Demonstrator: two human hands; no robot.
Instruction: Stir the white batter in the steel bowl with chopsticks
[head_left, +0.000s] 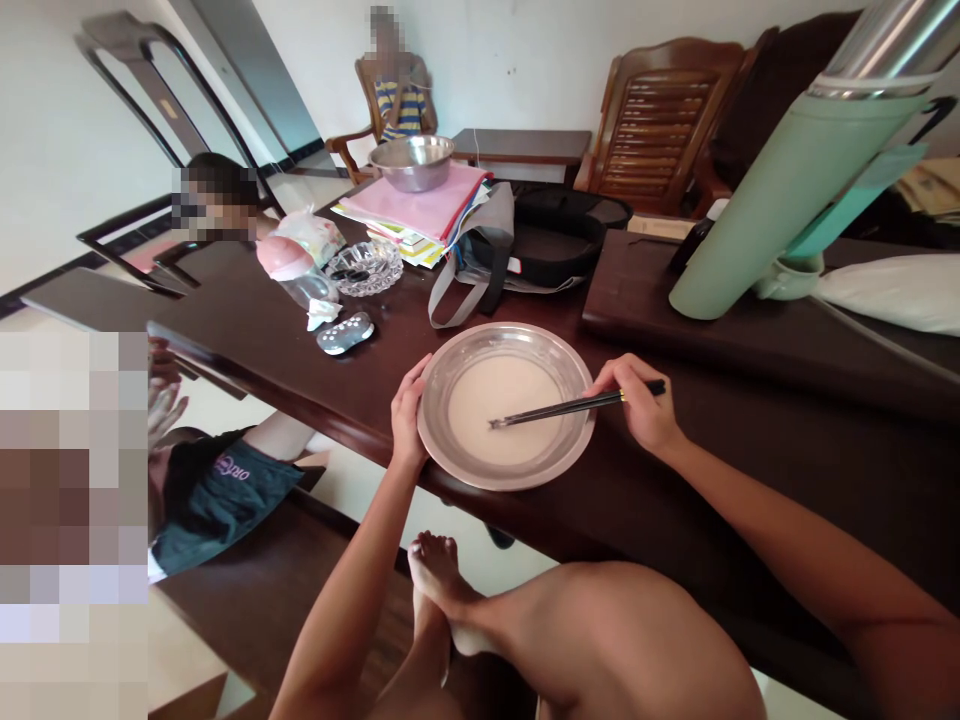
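A round metal plate (446, 440) holding pale whitish batter (499, 405) sits at the near edge of the dark wooden table (660, 470). My left hand (407, 412) curls around the plate's left rim and grips it. My right hand (637, 400) is closed on a pair of black chopsticks (570, 407), whose tips rest in the batter near the plate's middle. My bare knees and a foot show below the table edge.
Behind the plate lie a grey bag (487, 250), a glass ashtray (364, 267), a pink-lidded bottle (289, 265), a remote (345, 333), and a steel bowl (412, 160) on stacked folders. A green flask (795, 180) looms right. Other people sit at left and far back.
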